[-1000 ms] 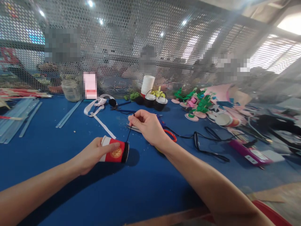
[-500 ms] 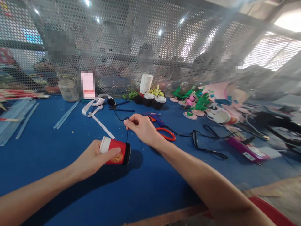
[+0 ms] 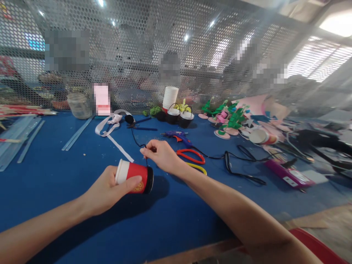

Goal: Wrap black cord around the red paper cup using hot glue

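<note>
My left hand (image 3: 110,189) is wrapped round a red and white paper cup (image 3: 136,172), which lies tipped on its side in the air with its white rim to the left. Black yarn (image 3: 150,180) forms a band round the cup's right end. Between thumb and fingers, my right hand (image 3: 161,156) pinches a black yarn strand (image 3: 135,138) just above that band. From there the strand runs back to a small black yarn ball (image 3: 129,119) on the blue table. Beyond my right hand lies a blue glue gun (image 3: 178,137), with scissors' red handle (image 3: 194,156) and yellow handle (image 3: 200,168) nearer.
At the back stand stacked white cups (image 3: 170,96) and two small black-and-white buckets (image 3: 186,120). White ribbon (image 3: 121,148) and clear glue sticks (image 3: 30,141) lie left. Craft flowers (image 3: 233,121), black cable (image 3: 228,165) and a purple power strip (image 3: 287,174) lie right. Perforated metal mesh (image 3: 132,55) rises behind.
My right hand has moved down and slightly left with the yarn, closer to the cup, uncovering the glue gun and the yellow handle. The cup has turned slightly in my left hand.
</note>
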The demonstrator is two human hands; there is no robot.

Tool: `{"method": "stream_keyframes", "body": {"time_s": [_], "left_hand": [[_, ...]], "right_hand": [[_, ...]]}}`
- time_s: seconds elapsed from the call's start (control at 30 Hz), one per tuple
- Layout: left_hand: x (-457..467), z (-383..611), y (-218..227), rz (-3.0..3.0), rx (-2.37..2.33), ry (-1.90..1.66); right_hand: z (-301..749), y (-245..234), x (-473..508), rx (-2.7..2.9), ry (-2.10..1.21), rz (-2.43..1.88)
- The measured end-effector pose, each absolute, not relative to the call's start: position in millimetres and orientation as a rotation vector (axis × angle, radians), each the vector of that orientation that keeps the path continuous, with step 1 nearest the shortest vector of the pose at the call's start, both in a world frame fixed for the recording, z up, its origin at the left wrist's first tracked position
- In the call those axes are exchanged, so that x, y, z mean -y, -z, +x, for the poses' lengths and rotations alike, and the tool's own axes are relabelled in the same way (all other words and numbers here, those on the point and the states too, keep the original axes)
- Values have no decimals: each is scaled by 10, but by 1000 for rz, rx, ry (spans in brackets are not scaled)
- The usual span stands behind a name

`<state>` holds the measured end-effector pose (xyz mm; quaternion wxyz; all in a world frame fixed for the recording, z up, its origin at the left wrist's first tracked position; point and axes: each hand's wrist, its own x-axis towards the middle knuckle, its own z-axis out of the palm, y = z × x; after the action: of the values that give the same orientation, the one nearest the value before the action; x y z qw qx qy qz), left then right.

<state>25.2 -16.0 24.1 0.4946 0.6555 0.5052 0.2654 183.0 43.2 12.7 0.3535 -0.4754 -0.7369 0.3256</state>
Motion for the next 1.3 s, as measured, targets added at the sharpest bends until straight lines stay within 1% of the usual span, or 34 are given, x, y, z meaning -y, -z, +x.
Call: {"method": "stream_keyframes", "body": {"time_s": [0.43,0.7,0.9,1.13,1.23,1.3], "left_hand": [[147,212,-209,1570,-1217,-739],[120,196,-209,1470,-1175,-805],[99,191,-188,1193,-1067,-895],[46,215,-296,859,-1035,-993],[-29,195,-326,746,-1013,-1075],[-71,169,-311,774,-1027,-1110]], "right_hand": [[1775,-76,-409,1963,-925,-1301],[1777,-7,-424,1881,-1161,-1294],[1760,17,-411,1806,-1323,-1323],[1743,19,-381,1880,-1303,-1326],[1783,-11,-402,1907,-1218,-1344],[1813,-65,-416,1897,-1124,-1350]]}}
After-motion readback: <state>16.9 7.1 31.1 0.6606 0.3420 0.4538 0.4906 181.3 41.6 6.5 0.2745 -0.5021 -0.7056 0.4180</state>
